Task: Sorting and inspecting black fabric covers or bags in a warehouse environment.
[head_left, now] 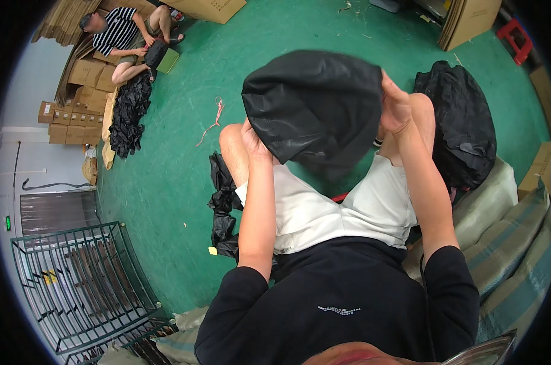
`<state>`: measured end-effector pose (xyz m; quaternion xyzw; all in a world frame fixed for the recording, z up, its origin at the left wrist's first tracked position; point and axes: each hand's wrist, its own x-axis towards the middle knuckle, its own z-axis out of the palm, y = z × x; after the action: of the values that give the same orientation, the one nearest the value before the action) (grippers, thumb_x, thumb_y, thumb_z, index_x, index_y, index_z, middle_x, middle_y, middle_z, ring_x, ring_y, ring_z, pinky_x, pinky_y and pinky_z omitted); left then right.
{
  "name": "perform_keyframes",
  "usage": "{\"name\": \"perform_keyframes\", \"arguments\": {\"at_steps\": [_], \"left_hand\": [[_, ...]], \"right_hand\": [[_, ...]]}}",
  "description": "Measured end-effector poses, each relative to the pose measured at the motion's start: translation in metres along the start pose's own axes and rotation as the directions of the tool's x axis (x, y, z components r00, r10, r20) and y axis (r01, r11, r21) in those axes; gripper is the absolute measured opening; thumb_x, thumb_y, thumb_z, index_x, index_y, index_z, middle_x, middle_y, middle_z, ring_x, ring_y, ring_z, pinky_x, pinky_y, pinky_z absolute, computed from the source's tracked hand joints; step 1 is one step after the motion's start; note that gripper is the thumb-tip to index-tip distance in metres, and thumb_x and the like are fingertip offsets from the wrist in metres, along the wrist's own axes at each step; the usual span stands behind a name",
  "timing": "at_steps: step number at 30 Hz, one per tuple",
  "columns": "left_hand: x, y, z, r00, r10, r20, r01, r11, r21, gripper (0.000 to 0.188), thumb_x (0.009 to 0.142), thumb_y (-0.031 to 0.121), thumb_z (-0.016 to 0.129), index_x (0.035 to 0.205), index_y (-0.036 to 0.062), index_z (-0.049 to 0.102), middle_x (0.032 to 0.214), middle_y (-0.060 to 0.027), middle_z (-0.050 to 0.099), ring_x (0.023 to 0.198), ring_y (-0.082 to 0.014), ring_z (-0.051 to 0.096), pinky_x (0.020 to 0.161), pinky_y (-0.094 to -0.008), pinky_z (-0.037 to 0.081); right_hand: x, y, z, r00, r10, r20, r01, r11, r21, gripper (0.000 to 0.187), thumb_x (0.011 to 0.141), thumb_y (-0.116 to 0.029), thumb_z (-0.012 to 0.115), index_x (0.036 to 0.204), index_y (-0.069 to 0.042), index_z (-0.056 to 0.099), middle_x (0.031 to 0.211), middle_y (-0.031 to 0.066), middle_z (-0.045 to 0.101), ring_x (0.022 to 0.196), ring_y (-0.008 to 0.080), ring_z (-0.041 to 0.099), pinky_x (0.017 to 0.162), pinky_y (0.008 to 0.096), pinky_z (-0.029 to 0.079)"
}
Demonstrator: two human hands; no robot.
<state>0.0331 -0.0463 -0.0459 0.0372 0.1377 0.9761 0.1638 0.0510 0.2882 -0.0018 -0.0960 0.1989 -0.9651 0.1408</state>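
Observation:
A black, smooth cloth cover, rounded like a cap or pouch, is stretched between my two hands above my knees. Its lower edge is smeared by motion. At the cover's left edge, my left hand grips it, the fingers mostly hidden behind the cloth. My right hand holds the right edge, thumb up along the rim and fingers tucked behind. Beyond my right knee stands a big, full black bundle. By my left leg lies a loose pile of black cloth pieces.
Stuffed woven sacks lean at my right. A pink string lies on the green floor. Far left, a seated person handles a black piece near cartons and a black cloth heap. A metal rack stands near left.

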Motion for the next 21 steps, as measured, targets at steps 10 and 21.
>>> {"name": "perform_keyframes", "arguments": {"at_steps": [10,21], "left_hand": [[-0.01,-0.011,0.02,0.985,-0.137,0.102,0.13,0.989,0.068,0.089,0.087,0.047,0.066,0.146,-0.0051,0.026,0.149,-0.0224,0.036,0.134,-0.0389,0.04,0.112,-0.0543,0.03],[-0.004,-0.059,0.022,0.969,-0.161,-0.185,0.182,0.979,0.098,0.051,0.092,0.031,0.063,0.13,-0.0005,0.051,0.131,-0.0191,0.056,0.124,-0.0349,0.052,0.107,-0.0507,0.04]], "right_hand": [[-0.002,-0.002,-0.018,0.994,0.087,0.069,-0.094,0.99,0.102,0.029,0.092,-0.004,0.05,0.115,0.011,0.057,0.107,0.0223,0.067,0.093,0.0283,0.07,0.084,0.0389,0.059],[0.022,0.009,-0.018,0.926,0.107,-0.362,-0.132,0.99,-0.044,0.031,0.1,-0.02,0.046,0.115,0.003,0.06,0.107,0.0152,0.069,0.095,0.026,0.068,0.085,0.0381,0.057]]}}
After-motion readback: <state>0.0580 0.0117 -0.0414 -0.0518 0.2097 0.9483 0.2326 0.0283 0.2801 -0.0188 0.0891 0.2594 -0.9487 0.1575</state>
